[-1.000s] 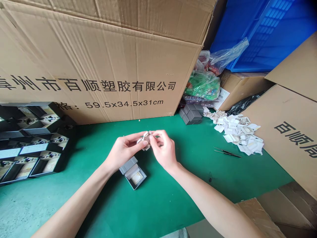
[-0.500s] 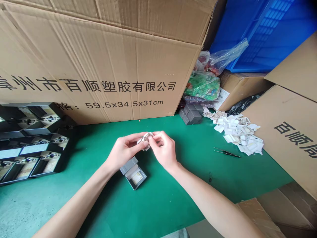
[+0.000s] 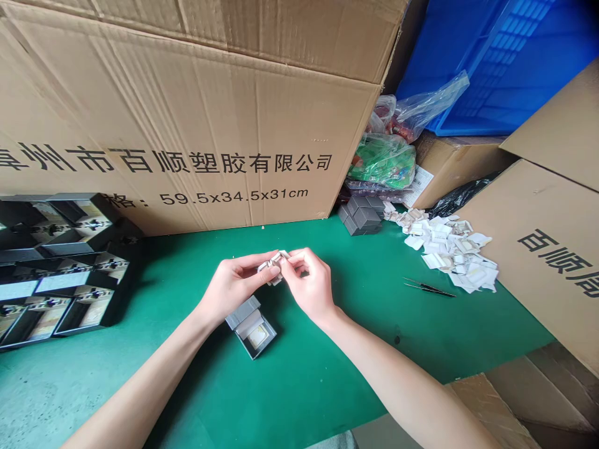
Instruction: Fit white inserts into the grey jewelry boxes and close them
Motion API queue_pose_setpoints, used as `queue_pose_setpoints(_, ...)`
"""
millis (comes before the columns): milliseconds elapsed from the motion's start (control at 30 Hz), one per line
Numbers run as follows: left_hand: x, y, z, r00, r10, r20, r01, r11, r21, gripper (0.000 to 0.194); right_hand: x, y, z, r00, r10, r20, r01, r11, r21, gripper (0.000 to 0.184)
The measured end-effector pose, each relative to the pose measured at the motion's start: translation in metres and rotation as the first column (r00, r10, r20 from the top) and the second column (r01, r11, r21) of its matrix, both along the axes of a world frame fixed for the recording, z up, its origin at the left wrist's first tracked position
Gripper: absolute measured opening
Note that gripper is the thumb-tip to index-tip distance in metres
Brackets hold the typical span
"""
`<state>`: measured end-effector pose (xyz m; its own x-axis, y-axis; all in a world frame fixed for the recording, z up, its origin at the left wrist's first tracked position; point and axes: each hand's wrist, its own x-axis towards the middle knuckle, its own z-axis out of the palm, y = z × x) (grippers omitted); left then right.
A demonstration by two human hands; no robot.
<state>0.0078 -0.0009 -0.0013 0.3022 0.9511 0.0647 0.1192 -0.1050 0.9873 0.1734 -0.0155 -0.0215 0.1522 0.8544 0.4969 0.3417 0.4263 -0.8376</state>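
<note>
Both my hands meet above the green table. My left hand pinches a small stack of white card pieces between thumb and fingers. My right hand grips the top of the same stack with its fingertips closed. Just below my left wrist lies a small grey box, open, with a pale insert showing inside.
A big printed cardboard carton stands close behind. Open black boxes are stacked at the left. Grey boxes, a heap of white cards and black tweezers lie at the right, with more cartons and a blue crate.
My right fingertips have slid slightly over the card pieces; the hands and the grey box otherwise stay where they were.
</note>
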Motion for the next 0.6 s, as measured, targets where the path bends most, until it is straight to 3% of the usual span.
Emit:
queue_pose_setpoints(233, -0.0019, -0.0010, 0.0006, 0.997, 0.023, -0.070, -0.020, 0.999, 0.033, 0.048, -0.0017, -0.0014, 0.0019, 0.997, 0.017, -0.075, -0.020, 0.999, -0.028, 0.018)
queue_pose_setpoints(367, -0.0029, -0.0005, 0.0004, 0.995, 0.034, -0.096, -0.031, 0.999, 0.036, 0.050, -0.0014, -0.0015, 0.0020, 0.999, 0.031, -0.031, -0.031, 1.000, 0.000, 0.010)
queue_pose_setpoints(600, -0.0036, -0.0002, 0.0014, 0.986, 0.060, -0.157, -0.051, 0.997, 0.059, 0.049, -0.0005, -0.0009, -0.0010, 0.999, 0.045, 0.000, -0.045, 0.998, 0.043, 0.013)
